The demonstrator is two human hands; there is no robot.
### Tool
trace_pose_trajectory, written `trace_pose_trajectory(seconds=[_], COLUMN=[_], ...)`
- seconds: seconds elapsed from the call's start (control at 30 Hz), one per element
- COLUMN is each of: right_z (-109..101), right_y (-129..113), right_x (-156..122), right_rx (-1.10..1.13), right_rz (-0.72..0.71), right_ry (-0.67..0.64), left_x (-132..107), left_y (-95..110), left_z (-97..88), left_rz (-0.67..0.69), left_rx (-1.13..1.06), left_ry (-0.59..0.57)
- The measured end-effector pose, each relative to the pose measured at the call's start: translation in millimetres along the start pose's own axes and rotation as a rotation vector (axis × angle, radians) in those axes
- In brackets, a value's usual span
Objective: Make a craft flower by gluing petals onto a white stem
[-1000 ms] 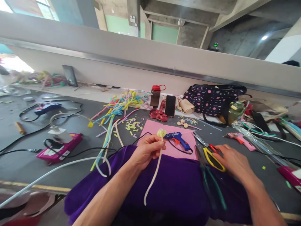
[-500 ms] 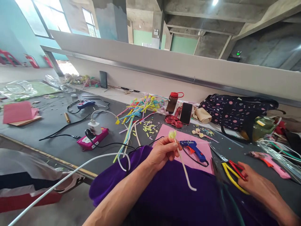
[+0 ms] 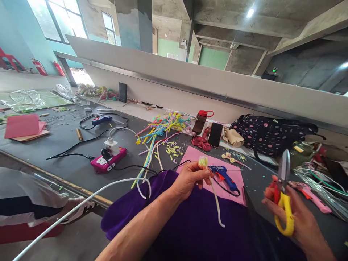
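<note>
Pinched in my left hand [image 3: 191, 178] is a pale pipe-cleaner flower [image 3: 203, 161] with a yellow-green head; its white stem [image 3: 217, 204] hangs down and bends at the tip. My right hand [image 3: 301, 210] is closed round scissors [image 3: 284, 177] with red and yellow handles, held up off the table with the blades pointing upward. Behind my left hand, a blue glue gun [image 3: 224, 177] lies on a pink sheet [image 3: 194, 154]. Close to my right hand rests a pink glue gun [image 3: 311, 195].
Colourful pipe cleaners [image 3: 163, 125] and short yellow cut pieces [image 3: 173, 150] lie mid-table. A magenta power strip [image 3: 119, 163] and cables are on the left. A bottle [image 3: 200, 121], a phone [image 3: 215, 135] and a patterned bag [image 3: 272, 134] stand along the back. Purple cloth [image 3: 174, 221] covers my lap.
My right hand has lifted the scissors from the table at the right, turning their blades upward. My left hand still holds the flower, slightly lower in view.
</note>
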State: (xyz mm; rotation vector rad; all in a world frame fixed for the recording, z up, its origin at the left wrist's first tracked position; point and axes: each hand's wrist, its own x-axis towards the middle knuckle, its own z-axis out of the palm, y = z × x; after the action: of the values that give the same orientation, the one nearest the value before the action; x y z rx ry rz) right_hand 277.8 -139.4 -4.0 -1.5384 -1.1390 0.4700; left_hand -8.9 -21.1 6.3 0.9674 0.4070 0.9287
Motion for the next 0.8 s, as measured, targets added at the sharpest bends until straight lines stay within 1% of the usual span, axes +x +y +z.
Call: trace_pose_trajectory(seconds=[0.03, 0.1, 0.13, 0.17, 0.23, 0.33, 0.4, 0.5, 0.67, 0.8], right_z=[12.6, 37.4, 49.5, 61.3, 82.2, 102.4, 106.7, 103.7, 98.6, 101.9], right_y=[-12.5, -36.6, -47.4, -56.9, -69.8, -71.7, -64.7, -53.6, -50.7, -51.8], right_x=[-2.7, -6.9, -8.8, -10.5, -13.3, -14.5, -13.4, -10.9, -9.3, -11.6], right_rx=[0.094, 0.248, 0.277, 0.277, 0.245, 0.066, -0.089, -0.266, -0.37, -0.394], right_rz=[-0.001, -0.058, -0.087, -0.101, -0.145, -0.226, -0.278, -0.342, -0.44, -0.447], right_ry=[-0.073, -0.183, -0.203, -0.205, -0.279, -0.368, -0.399, -0.428, -0.371, -0.366], left_x=[0.2, 0.8, 1.2, 1.6, 2.5, 2.9, 2.5, 1.8, 3.4, 4.2], left_y=[-0.4, -0.7, -0.7, -0.7, -0.9, -2.1, -3.1, -4.2, -5.9, -9.5], left_z=[0.4, 0.5, 0.3, 0.0, -0.8, -1.3, -0.7, 1.1, 3.2, 4.1], left_rz=[0.0, -0.002, -0.003, -0.003, -0.003, 0.0, 0.0, -0.008, -0.011, -0.034], left_rx=[0.016, 0.036, 0.042, 0.046, 0.047, 0.026, 0.01, 0.001, 0.021, 0.056], left_ry=[-0.001, -0.003, 0.0, 0.002, 0.001, -0.032, -0.058, -0.082, -0.068, -0.062])
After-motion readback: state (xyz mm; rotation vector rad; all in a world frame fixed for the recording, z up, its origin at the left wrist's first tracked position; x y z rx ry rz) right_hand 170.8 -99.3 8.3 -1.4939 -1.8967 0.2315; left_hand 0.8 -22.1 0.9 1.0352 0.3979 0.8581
